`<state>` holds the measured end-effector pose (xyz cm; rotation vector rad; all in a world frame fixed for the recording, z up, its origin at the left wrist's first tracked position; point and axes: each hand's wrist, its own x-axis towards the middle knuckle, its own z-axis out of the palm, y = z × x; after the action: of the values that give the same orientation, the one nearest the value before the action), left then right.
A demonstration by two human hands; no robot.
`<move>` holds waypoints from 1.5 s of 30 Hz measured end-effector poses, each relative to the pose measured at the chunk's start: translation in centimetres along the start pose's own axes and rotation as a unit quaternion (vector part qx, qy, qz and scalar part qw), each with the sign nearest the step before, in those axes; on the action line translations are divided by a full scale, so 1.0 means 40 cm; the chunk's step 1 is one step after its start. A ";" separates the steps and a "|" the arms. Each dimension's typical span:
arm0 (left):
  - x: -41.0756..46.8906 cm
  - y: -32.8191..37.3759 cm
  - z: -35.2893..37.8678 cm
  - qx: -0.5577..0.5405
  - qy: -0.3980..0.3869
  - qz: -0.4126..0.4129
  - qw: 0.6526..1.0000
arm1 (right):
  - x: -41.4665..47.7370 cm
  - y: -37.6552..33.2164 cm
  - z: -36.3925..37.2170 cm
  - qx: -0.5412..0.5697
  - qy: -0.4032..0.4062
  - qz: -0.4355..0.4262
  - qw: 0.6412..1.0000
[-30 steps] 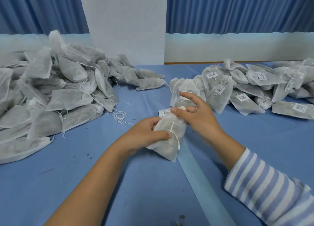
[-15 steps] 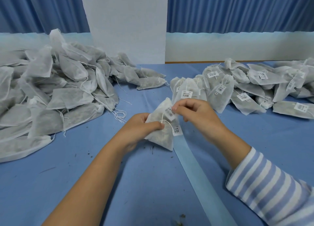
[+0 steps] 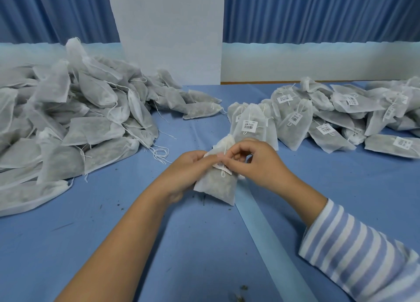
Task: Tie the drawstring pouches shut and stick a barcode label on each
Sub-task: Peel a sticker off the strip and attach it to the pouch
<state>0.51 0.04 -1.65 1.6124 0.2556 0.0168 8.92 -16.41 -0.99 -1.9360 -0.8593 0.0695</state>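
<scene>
Both hands grip one drawstring pouch: left hand steadying, right hand now pressing on the barcode label that hung loose moments earlier.

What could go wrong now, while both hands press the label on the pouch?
The label sits right over the knotted string, so it may wrinkle or stick to the string rather than the pouch. The right hand fingers partly cover the label, so it could go on crooked. Loose crumbs on the table might get trapped under it.
</scene>
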 end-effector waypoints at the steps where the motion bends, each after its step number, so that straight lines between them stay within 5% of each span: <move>1: 0.004 -0.001 0.005 -0.004 0.033 -0.001 0.999 | 0.000 0.002 0.003 -0.009 0.011 -0.010 1.000; 4: 0.012 -0.004 0.017 0.009 0.098 0.015 0.995 | 0.006 0.012 0.010 -0.007 0.046 0.005 0.999; 9: 0.006 0.001 0.032 -0.080 0.097 0.050 0.991 | 0.015 0.004 0.008 0.216 -0.021 0.161 0.963; 16: 0.018 -0.014 0.057 -0.039 0.211 0.087 0.973 | 0.013 0.003 0.027 0.252 0.011 0.128 0.959; 25: 0.039 -0.027 0.049 -0.039 0.273 0.105 0.956 | -0.006 -0.007 0.047 0.104 0.017 -0.090 0.990; 28: 0.049 -0.029 0.010 -0.075 0.293 0.108 0.947 | 0.043 0.020 0.010 0.087 0.161 -0.072 0.980; 30: 0.063 -0.039 -0.042 -0.004 0.342 0.096 0.935 | 0.080 0.056 -0.031 0.040 0.210 -0.046 0.976; 35: 0.084 -0.080 -0.172 0.102 0.449 0.028 0.887 | 0.115 0.151 -0.041 -0.090 0.110 0.028 0.990; 39: 0.103 -0.088 -0.205 0.042 0.446 -0.007 0.894 | 0.132 0.178 -0.027 -0.208 0.055 0.034 0.976; 45: 0.117 -0.094 -0.210 0.151 0.462 -0.017 0.874 | 0.116 0.189 -0.004 -0.252 0.045 0.050 0.965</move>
<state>3.06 9.27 -5.52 1.8068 1.0684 0.7723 16.49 -15.84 -5.56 -2.4363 -0.7662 -0.1953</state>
